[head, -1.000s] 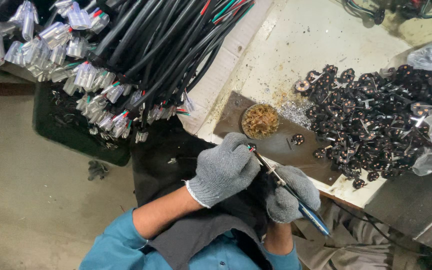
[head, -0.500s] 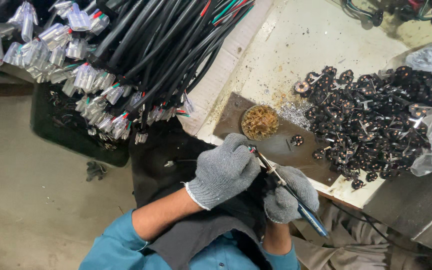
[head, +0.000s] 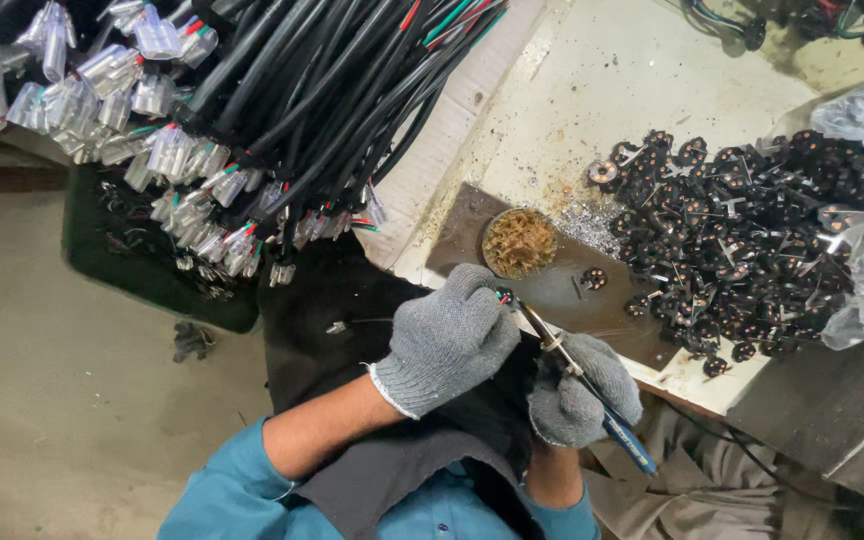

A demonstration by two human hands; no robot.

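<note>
Soldering iron with a blue handle (head: 592,395) sits clenched in the grey-gloved right hand (head: 582,390), its tip meeting a small piece pinched by the closed grey-gloved left hand (head: 447,340). Just beyond both hands lies a round tin of brass wool (head: 519,242) on the bench (head: 642,80). A slip could likely scorch the left glove, since tip and fingers nearly touch.

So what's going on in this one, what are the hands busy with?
A person in grey knit gloves works at a stained workbench. The right hand holds a thin blue-handled metal tool, its tip pointed at something small pinched in the left hand; what that is cannot be made out. Beside them sit a small round tin of brass-coloured wool and a heap of small black round parts. A thick bundle of black cables with clear-sleeved terminals hangs over the bench's left edge.
</note>
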